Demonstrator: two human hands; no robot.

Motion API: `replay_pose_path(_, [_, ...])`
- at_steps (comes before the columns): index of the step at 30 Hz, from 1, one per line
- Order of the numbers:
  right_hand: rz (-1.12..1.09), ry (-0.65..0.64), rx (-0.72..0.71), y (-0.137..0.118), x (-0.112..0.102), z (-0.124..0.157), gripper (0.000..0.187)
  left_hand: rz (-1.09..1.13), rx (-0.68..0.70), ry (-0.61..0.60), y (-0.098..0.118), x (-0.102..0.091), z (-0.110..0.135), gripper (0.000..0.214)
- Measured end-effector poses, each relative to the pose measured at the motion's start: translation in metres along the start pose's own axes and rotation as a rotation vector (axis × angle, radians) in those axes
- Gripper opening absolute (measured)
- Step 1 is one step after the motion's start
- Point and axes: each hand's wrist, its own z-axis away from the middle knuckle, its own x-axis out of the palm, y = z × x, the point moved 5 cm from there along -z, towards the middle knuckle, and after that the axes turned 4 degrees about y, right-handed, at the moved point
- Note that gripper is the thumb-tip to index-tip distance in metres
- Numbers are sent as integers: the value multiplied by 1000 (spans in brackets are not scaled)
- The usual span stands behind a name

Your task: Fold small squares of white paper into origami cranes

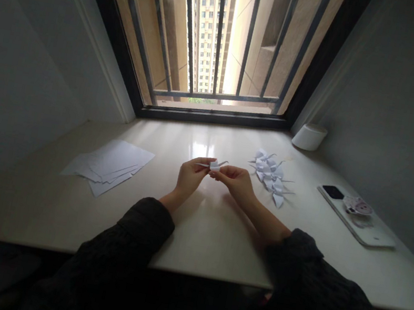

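Between my two hands is a small white paper crane (214, 166), its thin pointed ends sticking out to the left and the right. My left hand (191, 174) pinches it from the left side. The fingers of my right hand (237, 181) are closed on its right lower part. Both hands are held over the middle of the white sill. To the right of them lies a cluster of several folded paper cranes (270, 174). A loose stack of white paper sheets (117, 163) lies to the left, its edges fanned out.
A phone (356, 219) with a round grip on its back lies at the right. A white cylindrical object (309, 137) stands in the back right corner. Beyond the sill (211, 241) is a dark-framed window (213, 122) with bars outside. Walls close in both sides.
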Motion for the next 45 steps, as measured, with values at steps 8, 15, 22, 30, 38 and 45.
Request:
replay_pose_path(8, [27,-26,-41,7,-1,-2,30,32,-24,9,5,2,0,31])
replay_pose_path(15, [82,5,-73,2,-3,-2,26,-15,-3,-3,5,1,0,29])
replay_pose_path(22, [254,41,-132,0,-5,-2,30,-44,1,3,2,-2,-1,29])
replay_pose_path(30, [290,46,-265,-10,-3,3,30,-9,-52,-19,1,0,-1,30])
replay_pose_path(38, [252,19,-331,-9,-4,2,21,41,-136,-23,0,1,-1,31])
replay_pose_path(45, [207,-38,-339,-4,-5,0,16,56,-148,-23,2,0,-2,31])
